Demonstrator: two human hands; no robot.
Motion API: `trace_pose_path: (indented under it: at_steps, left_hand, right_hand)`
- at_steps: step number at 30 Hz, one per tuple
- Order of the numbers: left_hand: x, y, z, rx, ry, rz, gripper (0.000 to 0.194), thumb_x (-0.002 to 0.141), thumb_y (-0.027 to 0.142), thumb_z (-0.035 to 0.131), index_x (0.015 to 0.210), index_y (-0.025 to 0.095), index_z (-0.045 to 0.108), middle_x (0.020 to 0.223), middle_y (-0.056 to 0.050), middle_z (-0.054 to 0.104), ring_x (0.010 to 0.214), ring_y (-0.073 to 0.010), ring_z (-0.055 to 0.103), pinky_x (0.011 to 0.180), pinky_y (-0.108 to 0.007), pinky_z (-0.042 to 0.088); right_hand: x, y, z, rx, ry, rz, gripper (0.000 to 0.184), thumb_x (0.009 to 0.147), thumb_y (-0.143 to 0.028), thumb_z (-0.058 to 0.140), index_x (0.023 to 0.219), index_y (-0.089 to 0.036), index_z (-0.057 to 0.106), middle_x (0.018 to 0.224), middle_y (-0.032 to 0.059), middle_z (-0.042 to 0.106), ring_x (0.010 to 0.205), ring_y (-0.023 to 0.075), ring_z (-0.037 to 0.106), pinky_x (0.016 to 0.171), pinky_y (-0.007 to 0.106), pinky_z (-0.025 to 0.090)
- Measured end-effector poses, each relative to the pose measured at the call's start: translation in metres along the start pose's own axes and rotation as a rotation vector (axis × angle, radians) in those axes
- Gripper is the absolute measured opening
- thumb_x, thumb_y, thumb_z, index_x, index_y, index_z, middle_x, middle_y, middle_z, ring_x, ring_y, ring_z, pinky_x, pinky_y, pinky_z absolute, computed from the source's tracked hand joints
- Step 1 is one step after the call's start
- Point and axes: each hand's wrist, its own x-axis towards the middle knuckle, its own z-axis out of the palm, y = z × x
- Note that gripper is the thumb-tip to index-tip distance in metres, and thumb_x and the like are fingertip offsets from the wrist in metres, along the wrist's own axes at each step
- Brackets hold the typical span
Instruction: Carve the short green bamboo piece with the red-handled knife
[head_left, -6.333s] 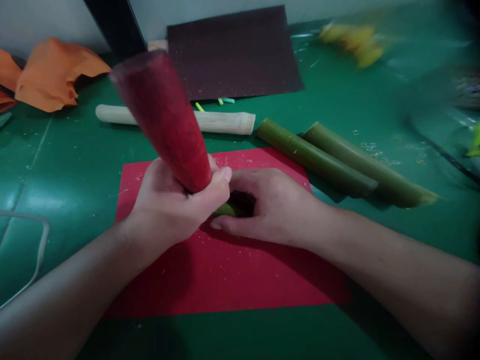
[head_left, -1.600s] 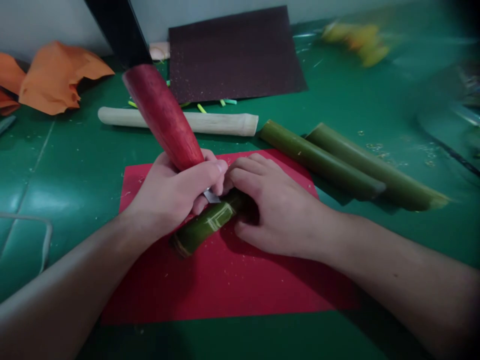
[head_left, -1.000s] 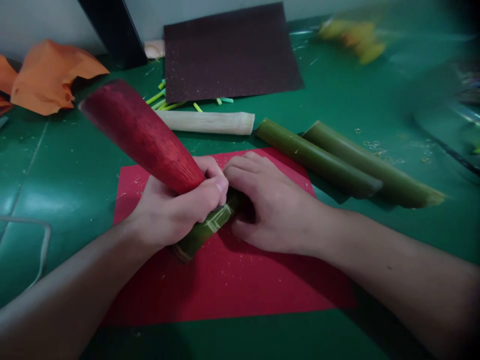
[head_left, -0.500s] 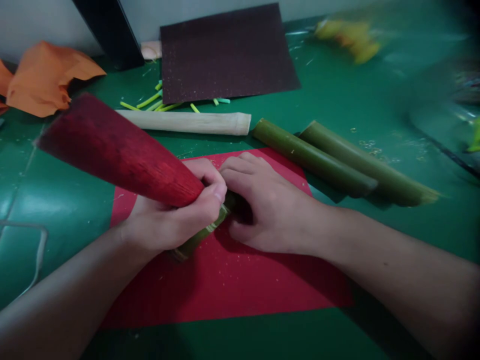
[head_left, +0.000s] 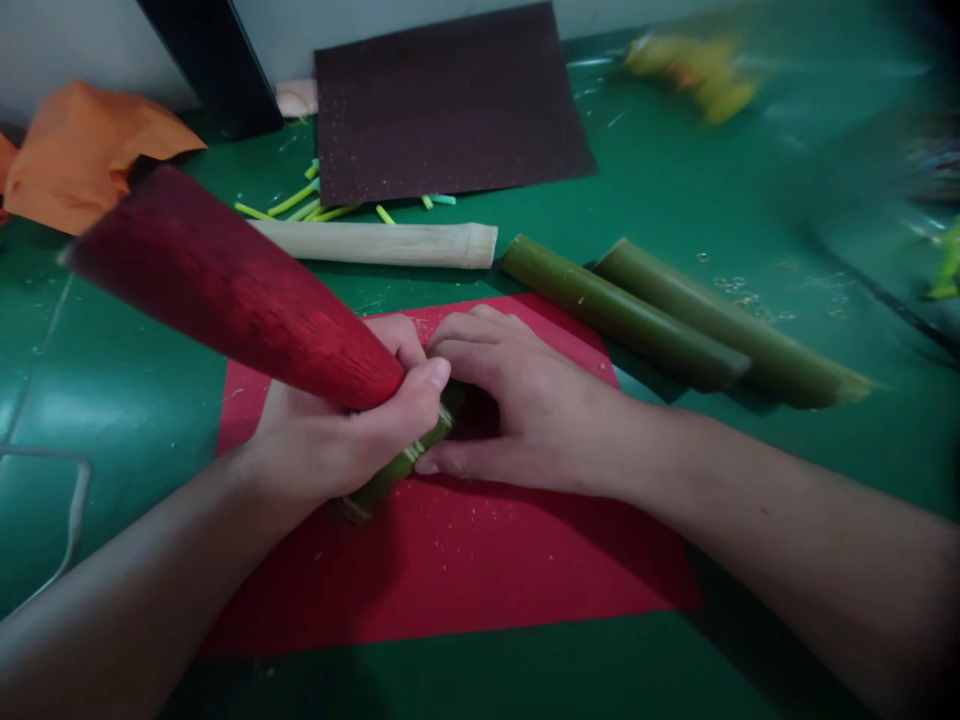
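My left hand (head_left: 341,440) is closed round the narrow end of a thick red wooden tool handle (head_left: 225,290), which slants up and to the left; its blade is hidden under my fingers. Beneath it a short green bamboo piece (head_left: 390,475) lies on a red sheet (head_left: 465,560), with pale cut lines showing on its skin. My right hand (head_left: 525,410) is curled over the bamboo's right part, thumb along its near side, pressing it down. Both hands touch each other over the bamboo.
Two long green bamboo tubes (head_left: 675,320) lie to the right on the green mat (head_left: 127,370). A pale peeled stick (head_left: 375,243) and thin green slivers (head_left: 300,200) lie behind, near a dark sheet (head_left: 450,100). Crumpled orange paper (head_left: 82,150) sits far left.
The red handle has swung down and to the left, from near upright to a low slant. My right thumb has shifted along the bamboo; less of the bamboo shows now.
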Motion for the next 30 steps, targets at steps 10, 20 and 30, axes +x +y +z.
trace_pose_path:
  at_steps: [10, 20, 30]
  left_hand:
    - [-0.002, -0.004, -0.004, -0.029, -0.053, 0.028, 0.029, 0.081, 0.013, 0.06, 0.054, 0.019, 0.052, 0.049, 0.003, 0.047, 0.044, -0.0082, 0.044, 0.042, -0.023, 0.035]
    - [-0.004, -0.009, -0.008, -0.098, -0.113, 0.066, 0.03, 0.083, 0.018, 0.06, 0.054, 0.02, 0.055, 0.051, 0.001, 0.05, 0.044, -0.0099, 0.043, 0.042, -0.027, 0.036]
    - [-0.004, -0.006, 0.003, -0.128, 0.098, -0.036, 0.02, 0.079, 0.022, 0.072, 0.06, 0.022, 0.066, 0.058, 0.002, 0.06, 0.045, -0.0086, 0.047, 0.043, -0.025, 0.042]
  right_hand:
    - [0.001, -0.002, -0.001, 0.015, -0.015, 0.04, 0.033, 0.073, -0.033, 0.085, 0.095, -0.018, 0.064, 0.096, 0.0021, 0.067, 0.101, 0.0223, 0.057, 0.091, 0.039, 0.04]
    - [0.0, -0.004, 0.001, 0.033, 0.014, 0.063, 0.031, 0.07, -0.03, 0.085, 0.087, -0.019, 0.062, 0.093, 0.0014, 0.066, 0.097, 0.0212, 0.057, 0.089, 0.038, 0.041]
    - [0.0, -0.004, 0.001, 0.032, 0.007, 0.065, 0.029, 0.071, -0.027, 0.083, 0.087, -0.018, 0.061, 0.09, 0.0012, 0.062, 0.092, 0.0201, 0.056, 0.087, 0.038, 0.041]
